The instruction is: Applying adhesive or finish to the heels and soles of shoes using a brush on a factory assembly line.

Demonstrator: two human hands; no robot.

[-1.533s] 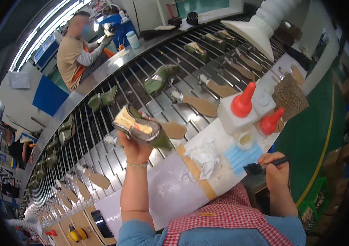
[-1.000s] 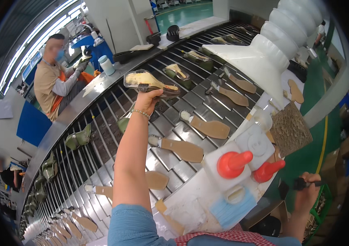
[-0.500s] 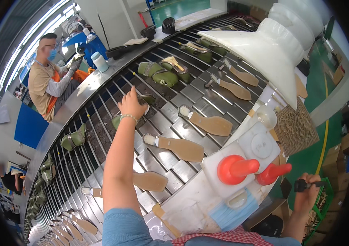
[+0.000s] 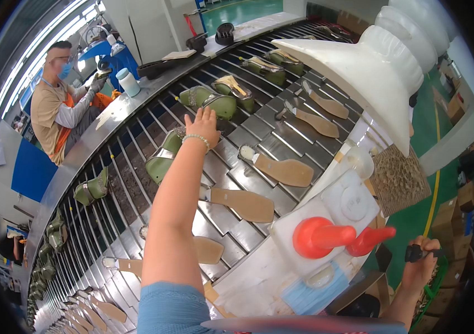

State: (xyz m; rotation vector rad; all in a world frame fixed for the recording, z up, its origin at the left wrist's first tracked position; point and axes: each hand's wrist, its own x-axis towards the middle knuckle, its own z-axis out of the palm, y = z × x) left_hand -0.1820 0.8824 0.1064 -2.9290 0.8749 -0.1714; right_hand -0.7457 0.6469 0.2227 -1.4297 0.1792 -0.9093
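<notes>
My left hand [image 4: 202,127] reaches over the slatted conveyor [image 4: 137,125] with its fingers stretched out and nothing held. Its fingertips are at the near side of a green strappy shoe upper [image 4: 221,106]; whether they touch it I cannot tell. Left of the wrist lies another green shoe upper [image 4: 162,161], partly behind my forearm. Low at the right, my right hand [image 4: 421,264] is closed round a short black object [image 4: 413,253] whose kind is unclear. Tan soles with heels lie on the near half of the conveyor, one sole [image 4: 284,170] right of my left hand.
Two red plastic bottles [image 4: 320,236] stand on a white ledge beside a blue face mask [image 4: 315,286]. A large white duct hood [image 4: 359,67] hangs at the upper right. Across the conveyor a co-worker [image 4: 62,106] in gloves handles something near a white bottle [image 4: 128,82].
My left hand has moved right and farther out, uncovering the green upper beside my wrist; its fingers are now spread. My right hand still grips the black object.
</notes>
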